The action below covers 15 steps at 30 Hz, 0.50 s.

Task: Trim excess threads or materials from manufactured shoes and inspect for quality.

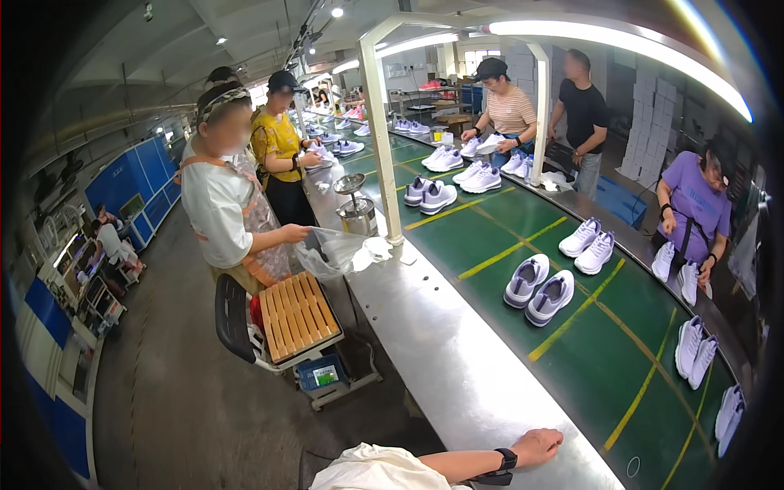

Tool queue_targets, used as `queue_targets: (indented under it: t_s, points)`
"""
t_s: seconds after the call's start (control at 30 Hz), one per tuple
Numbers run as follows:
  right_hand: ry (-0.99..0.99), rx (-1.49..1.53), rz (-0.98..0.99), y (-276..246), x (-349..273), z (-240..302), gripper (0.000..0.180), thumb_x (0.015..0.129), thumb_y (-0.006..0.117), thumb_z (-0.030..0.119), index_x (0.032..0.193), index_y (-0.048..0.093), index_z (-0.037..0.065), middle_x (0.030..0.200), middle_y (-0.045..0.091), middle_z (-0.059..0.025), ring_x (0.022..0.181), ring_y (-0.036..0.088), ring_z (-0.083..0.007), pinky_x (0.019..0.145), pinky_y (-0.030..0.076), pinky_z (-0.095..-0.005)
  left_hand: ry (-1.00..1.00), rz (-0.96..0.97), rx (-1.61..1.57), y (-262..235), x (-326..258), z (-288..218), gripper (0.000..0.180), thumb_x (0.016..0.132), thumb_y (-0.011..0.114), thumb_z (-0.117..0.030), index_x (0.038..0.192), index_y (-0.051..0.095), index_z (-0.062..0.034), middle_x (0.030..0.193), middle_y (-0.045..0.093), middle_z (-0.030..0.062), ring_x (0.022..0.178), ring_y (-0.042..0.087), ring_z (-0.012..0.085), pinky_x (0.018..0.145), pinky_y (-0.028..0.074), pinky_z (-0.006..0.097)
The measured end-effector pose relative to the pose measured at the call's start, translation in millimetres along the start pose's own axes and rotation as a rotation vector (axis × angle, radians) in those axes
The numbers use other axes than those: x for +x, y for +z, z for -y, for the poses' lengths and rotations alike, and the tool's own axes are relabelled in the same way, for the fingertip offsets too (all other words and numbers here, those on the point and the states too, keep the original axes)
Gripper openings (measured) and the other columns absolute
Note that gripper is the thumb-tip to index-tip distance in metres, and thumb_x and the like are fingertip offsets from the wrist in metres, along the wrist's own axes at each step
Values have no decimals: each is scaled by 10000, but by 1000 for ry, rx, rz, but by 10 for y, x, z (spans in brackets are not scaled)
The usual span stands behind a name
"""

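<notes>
My left hand (537, 447) rests on the bare metal ledge (482, 384) beside the green conveyor belt (572, 384). Its fingers are loosely curled together, and nothing shows in them. A dark watch sits on that wrist, below a white sleeve. My right hand is out of sight. Nearest on the belt stands a pair of white sneakers (539, 290) with purple trim. Just behind it is a second white pair (588, 246). More pairs (696, 351) stand along the belt's far right edge.
At left, a person in a white top (216, 212) holds a clear plastic bag (331, 249) by a slatted wooden stool (298, 317). A metal canister (357, 216) stands near a white post (384, 139). Across the belt, a person in purple (694, 196) handles sneakers.
</notes>
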State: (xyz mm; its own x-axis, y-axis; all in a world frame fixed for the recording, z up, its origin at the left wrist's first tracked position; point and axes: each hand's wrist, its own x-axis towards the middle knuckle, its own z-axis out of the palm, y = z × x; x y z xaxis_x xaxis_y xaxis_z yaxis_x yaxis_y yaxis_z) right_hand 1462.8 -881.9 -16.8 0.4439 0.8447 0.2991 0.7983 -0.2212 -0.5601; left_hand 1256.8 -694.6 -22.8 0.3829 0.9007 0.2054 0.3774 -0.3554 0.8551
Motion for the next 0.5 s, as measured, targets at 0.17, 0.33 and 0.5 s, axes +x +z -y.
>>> queue_targets:
  t_s: [0.17, 0.33, 0.5]
  points:
    - [-41, 9, -44, 31, -21, -82, 253, 891, 644, 229, 955, 670, -15, 939, 644, -194, 887, 585, -359, 812, 475, -421, 17, -61, -3, 25, -28, -10, 127, 833, 523, -97, 941, 567, -46, 824, 623, 132, 790, 612, 317, 724, 486, 405]
    - [-37, -10, -55, 31, -9, -173, 239, 888, 650, 220, 950, 670, -9, 933, 642, -189, 880, 584, -359, 805, 477, -423, -92, -66, -146, 59, -17, 6, 148, 847, 554, -121, 982, 583, -67, 729, 595, 90, 684, 599, 245, 653, 488, 355]
    - [-6, 42, -34, -65, -12, -55, 239, 891, 650, 214, 969, 670, -11, 961, 643, -192, 910, 586, -353, 832, 472, -411, -351, -219, -703, -217, 255, 442, 182, 924, 562, -180, 1082, 617, -108, 699, 550, -32, 563, 541, 66, 479, 456, 246]
